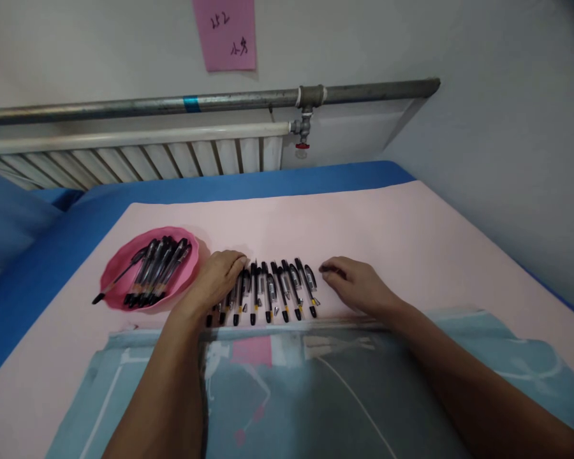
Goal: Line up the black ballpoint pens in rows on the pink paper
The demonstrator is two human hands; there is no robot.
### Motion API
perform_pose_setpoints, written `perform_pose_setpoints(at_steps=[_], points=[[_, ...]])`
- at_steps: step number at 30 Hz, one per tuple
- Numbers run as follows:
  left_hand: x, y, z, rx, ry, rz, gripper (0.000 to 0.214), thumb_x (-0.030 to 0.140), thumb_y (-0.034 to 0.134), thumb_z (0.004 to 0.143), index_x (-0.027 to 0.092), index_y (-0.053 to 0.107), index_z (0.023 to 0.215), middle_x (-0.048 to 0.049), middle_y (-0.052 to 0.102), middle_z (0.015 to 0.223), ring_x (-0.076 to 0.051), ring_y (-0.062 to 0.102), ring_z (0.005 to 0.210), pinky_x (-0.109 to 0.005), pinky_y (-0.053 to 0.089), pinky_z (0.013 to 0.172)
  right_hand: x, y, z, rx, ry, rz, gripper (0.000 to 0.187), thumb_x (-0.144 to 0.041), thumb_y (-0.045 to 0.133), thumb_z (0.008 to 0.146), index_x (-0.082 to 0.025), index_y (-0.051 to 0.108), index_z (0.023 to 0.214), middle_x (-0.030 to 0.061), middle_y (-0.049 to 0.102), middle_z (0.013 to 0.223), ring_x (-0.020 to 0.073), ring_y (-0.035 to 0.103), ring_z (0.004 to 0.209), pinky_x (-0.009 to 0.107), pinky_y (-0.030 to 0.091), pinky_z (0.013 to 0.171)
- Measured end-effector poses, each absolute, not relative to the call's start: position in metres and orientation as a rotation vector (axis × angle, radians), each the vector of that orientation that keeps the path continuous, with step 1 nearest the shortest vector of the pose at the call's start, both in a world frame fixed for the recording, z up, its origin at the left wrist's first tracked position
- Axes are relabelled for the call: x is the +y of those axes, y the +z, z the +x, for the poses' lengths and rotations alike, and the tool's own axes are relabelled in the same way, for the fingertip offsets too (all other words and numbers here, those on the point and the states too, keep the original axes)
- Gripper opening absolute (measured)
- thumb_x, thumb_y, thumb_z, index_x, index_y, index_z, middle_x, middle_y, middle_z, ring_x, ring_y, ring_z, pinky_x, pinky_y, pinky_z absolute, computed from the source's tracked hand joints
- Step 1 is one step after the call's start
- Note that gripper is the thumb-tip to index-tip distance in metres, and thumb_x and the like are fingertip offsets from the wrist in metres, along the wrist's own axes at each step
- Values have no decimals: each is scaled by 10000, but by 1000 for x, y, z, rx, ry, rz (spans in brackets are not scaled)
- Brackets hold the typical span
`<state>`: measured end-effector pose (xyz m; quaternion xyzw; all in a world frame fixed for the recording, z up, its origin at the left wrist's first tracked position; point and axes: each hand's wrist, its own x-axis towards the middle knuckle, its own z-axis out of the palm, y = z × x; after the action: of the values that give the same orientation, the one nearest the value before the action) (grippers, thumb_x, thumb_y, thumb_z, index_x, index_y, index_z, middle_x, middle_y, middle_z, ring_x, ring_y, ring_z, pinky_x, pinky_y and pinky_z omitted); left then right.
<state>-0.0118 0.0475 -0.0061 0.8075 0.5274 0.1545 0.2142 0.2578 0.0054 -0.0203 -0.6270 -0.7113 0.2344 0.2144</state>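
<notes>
A row of disassembled pens (pixel 269 296) lies on the pink table cover: black-ended refills with yellow bands, clear barrels, black caps and small silver metal tips. My left hand (pixel 220 275) rests at the row's left end, its loosely bent fingers over or beside the leftmost parts; its thumb is mostly hidden. Just past the right end, my right hand (pixel 356 280) lies on the cover with curved fingers, the thumb a little apart from the index finger. No held thing shows in either hand. Left of my left hand, a pink basket (pixel 109 271) contains several assembled-looking black pens (pixel 155 271).
A light-blue patterned cloth (pixel 277 389) lies along the near edge, under my forearms. Blue covering (pixel 249 185) borders the pink cover (pixel 363 217). Behind stand a white radiator (pixel 172 134), a metal pipe (pixel 249 100) with a red-handled valve (pixel 303 146), and a wall with a pink note (pixel 226 38).
</notes>
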Motion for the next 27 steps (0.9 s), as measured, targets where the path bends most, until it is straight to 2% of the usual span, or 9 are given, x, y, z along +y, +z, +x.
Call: perform_pose_setpoints(at_steps=[6, 15, 21, 27], points=[[46, -2, -11, 1476, 439, 2181, 393, 358, 301, 862, 155, 626, 951, -94, 655, 979, -218, 567, 933, -340, 406, 830, 5, -20, 257, -1976, 653, -1745, 185, -204, 472, 793, -184, 634, 882, 41, 657, 913, 164, 589, 839, 279, 433, 757], [43, -4, -12, 1552, 649, 2132, 390, 344, 324, 865, 139, 586, 1068, -102, 620, 1097, -207, 535, 1043, -339, 390, 904, 6, -20, 258, -2009, 626, -1745, 185, -197, 469, 798, -177, 631, 884, 42, 657, 896, 157, 589, 825, 265, 432, 743], [41, -10, 11, 1359, 592, 2246, 367, 351, 314, 882, 174, 590, 1048, -75, 628, 1087, -200, 532, 1045, -353, 377, 926, 6, -24, 260, -2037, 581, -1708, 183, -195, 465, 796, -186, 631, 874, 36, 655, 891, 159, 588, 823, 272, 436, 749], [44, -10, 23, 1299, 606, 2183, 422, 419, 254, 894, 198, 587, 1029, -64, 628, 1070, -208, 534, 1030, -350, 394, 876, 7, -26, 261, -2057, 562, -1698, 183, -192, 467, 793, -181, 630, 875, 48, 654, 888, 166, 586, 823, 281, 437, 750]])
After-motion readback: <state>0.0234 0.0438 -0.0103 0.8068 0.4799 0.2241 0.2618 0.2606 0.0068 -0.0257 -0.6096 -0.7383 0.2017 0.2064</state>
